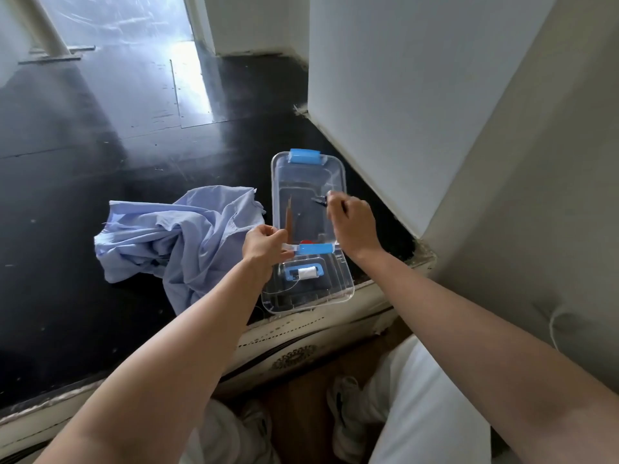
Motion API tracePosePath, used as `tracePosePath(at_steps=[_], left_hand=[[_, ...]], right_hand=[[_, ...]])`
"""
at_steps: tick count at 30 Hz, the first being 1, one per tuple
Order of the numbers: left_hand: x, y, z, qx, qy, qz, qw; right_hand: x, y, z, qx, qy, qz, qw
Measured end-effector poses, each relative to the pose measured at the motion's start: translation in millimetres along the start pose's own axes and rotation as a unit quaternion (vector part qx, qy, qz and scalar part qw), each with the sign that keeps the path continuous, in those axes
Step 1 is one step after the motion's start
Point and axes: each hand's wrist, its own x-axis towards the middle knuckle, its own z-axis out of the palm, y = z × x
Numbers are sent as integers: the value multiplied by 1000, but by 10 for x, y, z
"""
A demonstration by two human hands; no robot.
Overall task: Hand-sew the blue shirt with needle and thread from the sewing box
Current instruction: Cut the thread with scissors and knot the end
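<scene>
One crumpled light-blue fabric shirt (174, 239), one clear plastic box (310, 177), one clear lid (338, 286) and one white thread spool (306, 272) are lying there. Two blue plastic latches (304, 156) (316, 248) and two bare hands, left hand (264, 246) and right hand (353, 226), are showing.

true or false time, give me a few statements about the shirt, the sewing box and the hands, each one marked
1. The blue shirt lies crumpled on the dark table, left of the sewing box. True.
2. The box is closed with its lid on. False: it is open, and the lid lies flat on its near side.
3. The white thread spool is inside the box. False: it sits at the lid's blue handle.
4. The right hand is grasping the shirt. False: it is over the box's right rim, fingers curled.
5. The left hand is at the box's near left corner. True.
</scene>
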Motion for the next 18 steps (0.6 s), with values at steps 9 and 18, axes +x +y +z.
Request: tracePosePath(at_steps=[9,18], left_hand=[[-10,-44,494,48,12,1,999],[77,13,1023,39,-39,-93,994]], right_hand=[[-106,329,-534,197,150,168,954],[-17,834,-867,328,190,241,893]])
